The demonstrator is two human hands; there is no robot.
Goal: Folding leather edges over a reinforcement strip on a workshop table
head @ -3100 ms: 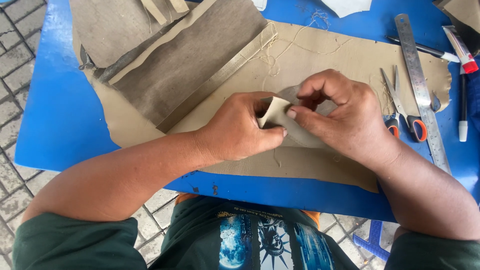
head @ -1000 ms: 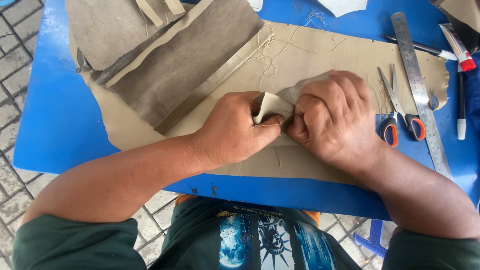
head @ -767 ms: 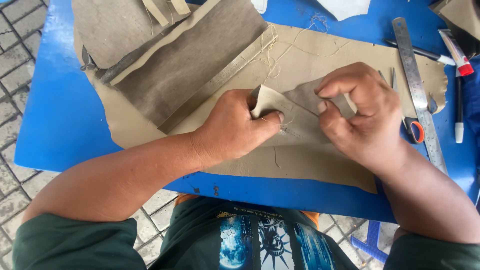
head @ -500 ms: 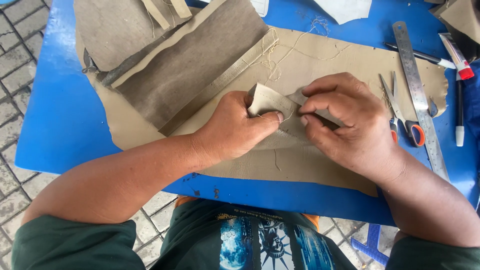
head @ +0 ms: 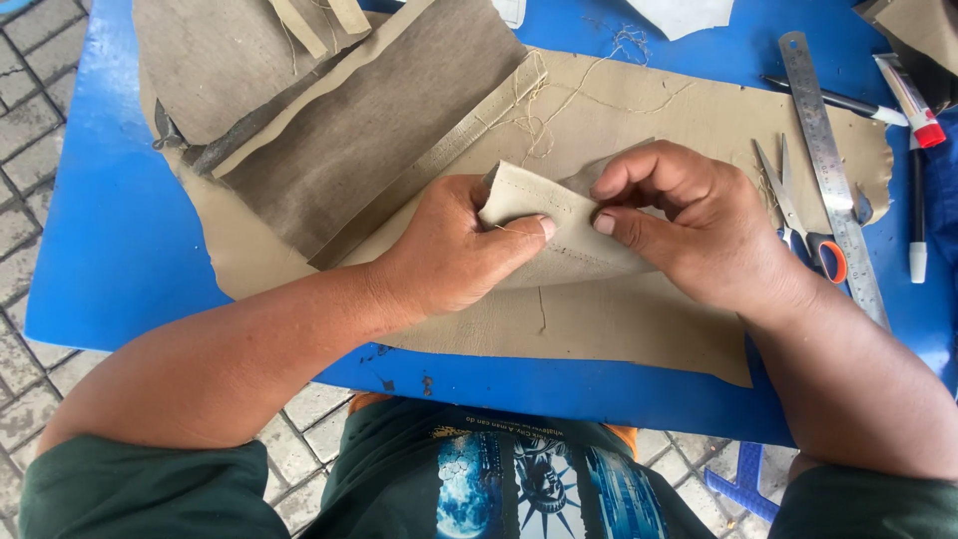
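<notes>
A small folded beige leather piece [head: 559, 235] with a stitched edge is held up off the large beige leather sheet [head: 639, 329] on the blue table [head: 110, 190]. My left hand [head: 454, 250] pinches its left end between thumb and fingers. My right hand [head: 699, 225] pinches the fold just to the right, thumb and forefinger pressed on the crease. The two thumbs almost touch. The lower part of the piece is hidden behind my hands.
A grey-brown suede panel [head: 369, 110] and more leather pieces lie at the back left, with loose threads [head: 539, 110] beside them. Orange-handled scissors [head: 803, 220], a steel ruler [head: 833, 170], a pen [head: 838, 98], a glue tube [head: 908, 85] and a marker [head: 916, 220] lie at the right.
My right hand let go, lifted open, then came back and pinched the fold again. The folded piece now stands a little higher and more spread out.
</notes>
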